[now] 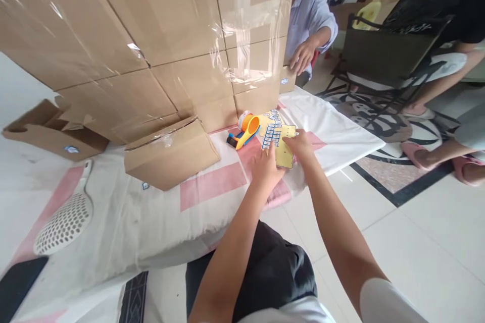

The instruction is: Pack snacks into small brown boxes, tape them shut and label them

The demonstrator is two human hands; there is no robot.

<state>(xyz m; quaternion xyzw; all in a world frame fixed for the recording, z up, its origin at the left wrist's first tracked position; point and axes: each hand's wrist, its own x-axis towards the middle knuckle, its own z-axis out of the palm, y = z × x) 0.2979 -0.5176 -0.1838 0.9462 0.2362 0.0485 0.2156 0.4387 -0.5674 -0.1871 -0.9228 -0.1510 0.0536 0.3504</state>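
Observation:
A yellow sheet (285,154) with rows of small blue-edged stickers (272,133) is between my hands, just above the bed-like surface. My left hand (266,169) grips its lower left side, with a finger stretched up along the stickers. At the right edge, my right hand (302,145) has its fingertips pressed on the sheet. Beyond them lies another yellow sheet (268,120) with similar stickers, partly covered. Left of the sheets rests an orange and blue tape dispenser (246,133) with a roll of tape on it.
Stacked cardboard boxes (182,35) wrapped in clear film form a wall behind. A closed box (172,156) and an open box (56,136) stand left, near a white perforated racket (66,222). Across the boxes, a co-worker's hand (304,55) touches a small box. Another person sits by a chair (394,50).

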